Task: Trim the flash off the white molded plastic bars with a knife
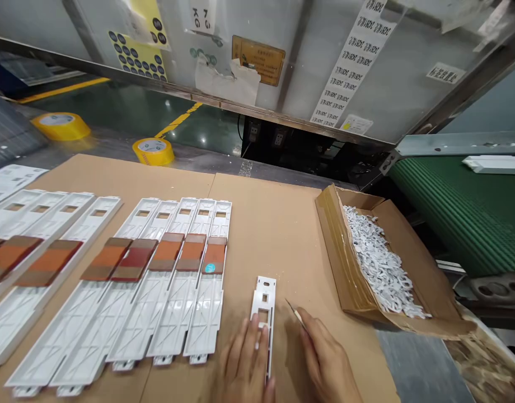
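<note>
A narrow white plastic part (264, 302) with square cut-outs lies on the cardboard at the lower middle. My left hand (246, 361) rests over its near end, fingers stretched out flat on top and covering that portion. Just to the right, my right hand (327, 358) is closed around a thin pointed tool (298, 317) with a pale handle and a dark, slender tip. The tip points up and left, apart from the white part. What kind of tool it is cannot be made out.
Long white plastic housings (207, 313) with brown-orange blocks (194, 252) across them line the left. A cardboard box (333, 252) of small white pieces (379, 263) stands right, by a green conveyor belt (459, 207). Yellow tape rolls (154, 151) sit behind; a grey panel (308, 33) overhangs.
</note>
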A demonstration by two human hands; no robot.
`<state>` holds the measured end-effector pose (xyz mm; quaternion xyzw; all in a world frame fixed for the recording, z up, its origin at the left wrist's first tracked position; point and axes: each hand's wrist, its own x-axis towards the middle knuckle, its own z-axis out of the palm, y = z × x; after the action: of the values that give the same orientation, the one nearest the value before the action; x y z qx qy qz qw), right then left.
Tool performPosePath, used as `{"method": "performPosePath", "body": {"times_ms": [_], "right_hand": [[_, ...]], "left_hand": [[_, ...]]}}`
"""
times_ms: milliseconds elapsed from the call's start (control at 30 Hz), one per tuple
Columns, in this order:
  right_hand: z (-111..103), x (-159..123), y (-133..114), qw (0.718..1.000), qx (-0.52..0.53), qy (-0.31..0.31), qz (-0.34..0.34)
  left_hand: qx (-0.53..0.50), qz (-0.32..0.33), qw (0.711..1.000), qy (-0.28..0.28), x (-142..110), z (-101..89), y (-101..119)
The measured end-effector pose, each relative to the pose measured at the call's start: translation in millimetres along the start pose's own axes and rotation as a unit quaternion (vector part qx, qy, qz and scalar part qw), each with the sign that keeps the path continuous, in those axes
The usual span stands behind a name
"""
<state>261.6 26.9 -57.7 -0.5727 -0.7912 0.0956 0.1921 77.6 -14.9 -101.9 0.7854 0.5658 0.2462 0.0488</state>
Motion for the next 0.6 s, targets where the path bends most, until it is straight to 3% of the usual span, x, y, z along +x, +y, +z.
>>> {"method": "performPosePath", "body": {"times_ms": [67, 133, 333, 600], "right_hand": [[-1.4, 9.8, -6.2, 0.999, -0.038, -0.009, -0.006], [-3.1, 18.3, -10.8, 0.996, -0.083, -0.008, -0.016], [-3.5, 28.4, -10.1, 0.99, -0.13, -0.029, -0.054], [-4.4, 29.0, -6.6, 0.985, -0.133, -0.084, -0.075]], "left_hand": [[0.024, 0.09, 0.995, -0.024, 10.2, -0.7, -9.0], [0.043, 0.133, 0.99, -0.016, 11.2, 4.0, -13.0], [0.054, 0.013, 0.992, 0.111, -5.6, 21.8, 4.1], [0.05, -0.014, 0.985, 0.166, 11.0, 14.8, 11.6]]}}
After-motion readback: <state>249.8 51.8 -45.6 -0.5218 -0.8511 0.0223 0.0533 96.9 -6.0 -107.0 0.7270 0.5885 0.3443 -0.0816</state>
